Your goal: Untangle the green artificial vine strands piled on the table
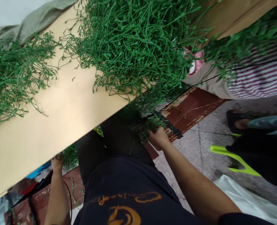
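Under the near edge of the tabletop (68,118), my left hand (57,162) is curled, with its fingertips partly hidden. Green stems (70,156) lie right beside it, below the table. On the other side of my lap, my right hand (159,138) is closed low down among dark green stems (154,123), next to a red-brown bench (187,107). What its fingers grip is hidden. A large heap of thin green stems with small buds (138,40) covers the far part of the tabletop.
A second pile of stems (13,75) spreads over the table's left side, near a grey-green cloth (39,18). At right are a person in a striped top (262,75), a yellow-green plastic frame (234,156) and a white sack (241,193) on the floor.
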Action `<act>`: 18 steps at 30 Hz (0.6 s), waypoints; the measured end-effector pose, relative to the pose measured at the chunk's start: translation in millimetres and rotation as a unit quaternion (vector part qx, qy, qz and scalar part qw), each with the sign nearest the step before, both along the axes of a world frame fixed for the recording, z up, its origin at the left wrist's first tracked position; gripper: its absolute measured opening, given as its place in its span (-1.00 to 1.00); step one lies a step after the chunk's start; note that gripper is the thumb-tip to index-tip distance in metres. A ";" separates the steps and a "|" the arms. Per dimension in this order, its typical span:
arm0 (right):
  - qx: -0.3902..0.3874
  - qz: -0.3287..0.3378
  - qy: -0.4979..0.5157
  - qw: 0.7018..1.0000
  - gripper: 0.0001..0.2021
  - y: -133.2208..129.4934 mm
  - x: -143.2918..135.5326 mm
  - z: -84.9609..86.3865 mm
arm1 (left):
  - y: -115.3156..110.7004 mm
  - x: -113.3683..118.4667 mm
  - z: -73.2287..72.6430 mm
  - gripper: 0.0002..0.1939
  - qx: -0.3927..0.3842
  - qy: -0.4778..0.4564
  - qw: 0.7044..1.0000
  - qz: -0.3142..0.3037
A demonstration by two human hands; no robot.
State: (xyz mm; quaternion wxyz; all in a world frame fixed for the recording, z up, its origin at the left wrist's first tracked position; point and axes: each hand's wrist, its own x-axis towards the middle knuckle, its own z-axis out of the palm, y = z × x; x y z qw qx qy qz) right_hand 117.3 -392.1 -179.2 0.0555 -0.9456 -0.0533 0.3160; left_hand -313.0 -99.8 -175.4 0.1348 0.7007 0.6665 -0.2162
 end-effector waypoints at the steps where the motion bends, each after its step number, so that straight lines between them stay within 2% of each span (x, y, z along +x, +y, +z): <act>1: 0.001 0.004 -0.007 1.000 -0.49 1.7 0.1 3.0 | -2.1 5.2 1.5 -0.56 -0.012 -0.022 1.000 -0.001; 4: -0.006 0.020 -0.024 1.000 -0.46 8.5 1.2 14.4 | -15.3 28.7 13.1 -0.64 -0.098 -0.145 0.984 -0.021; 6: -0.011 0.039 -0.025 0.999 -0.47 14.9 3.6 25.6 | -28.9 52.9 32.3 -0.65 -0.187 -0.227 0.954 -0.050; 8: 0.001 0.076 -0.013 0.997 -0.54 23.4 7.2 40.9 | -42.9 83.2 64.1 -0.63 -0.253 -0.284 0.917 -0.118; 11: 0.069 0.177 0.025 0.981 -0.70 40.3 9.9 71.9 | -57.6 131.6 128.2 -0.58 -0.310 -0.313 0.860 -0.258; 13: 0.138 0.281 0.058 0.948 -0.75 53.6 6.1 96.1 | -61.1 159.5 171.1 -0.58 -0.296 -0.331 0.825 -0.349; 15: 0.195 0.376 0.087 0.901 -0.76 67.5 -2.7 120.0 | -59.4 181.7 205.8 -0.60 -0.284 -0.326 0.800 -0.416; 16: 0.216 0.411 0.098 0.880 -0.76 74.4 -8.4 131.1 | -56.5 191.1 219.0 -0.62 -0.278 -0.318 0.792 -0.441; 18: 0.248 0.467 0.110 0.842 -0.78 87.6 -20.2 150.5 | -46.9 207.8 236.2 -0.64 -0.271 -0.320 0.777 -0.470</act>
